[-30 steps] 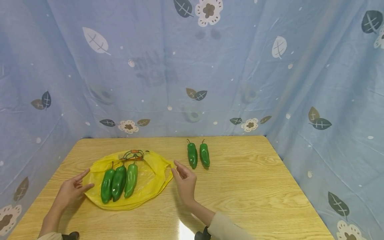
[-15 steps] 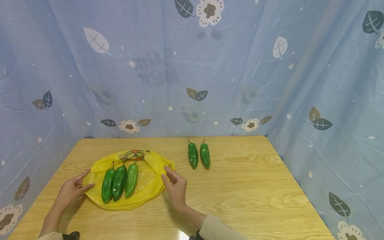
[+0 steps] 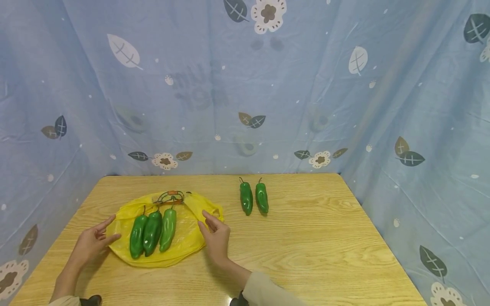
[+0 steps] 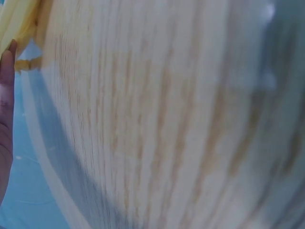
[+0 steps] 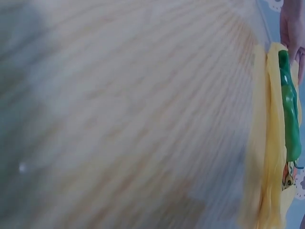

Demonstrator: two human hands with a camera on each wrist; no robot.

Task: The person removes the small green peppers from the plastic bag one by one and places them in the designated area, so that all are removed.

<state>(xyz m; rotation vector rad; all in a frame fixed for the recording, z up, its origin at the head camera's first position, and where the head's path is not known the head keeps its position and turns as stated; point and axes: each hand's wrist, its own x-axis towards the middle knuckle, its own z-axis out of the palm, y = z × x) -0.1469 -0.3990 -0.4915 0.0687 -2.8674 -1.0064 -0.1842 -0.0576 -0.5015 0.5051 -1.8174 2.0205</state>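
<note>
Yellow plastic bag [image 3: 187, 239] at left, bearing green peppers [image 3: 152, 233], is flanked by left hand [image 3: 90, 243] and right hand [image 3: 217, 238], both unclenched.

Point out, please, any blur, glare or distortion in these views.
Head: peppers fairly crisp with glossy highlights, a small glare spot on the table near the right sleeve; left wrist: table grain blurred toward the right, table edge bowed; right wrist: table smeared by blur, yellow bag clearer.
</note>
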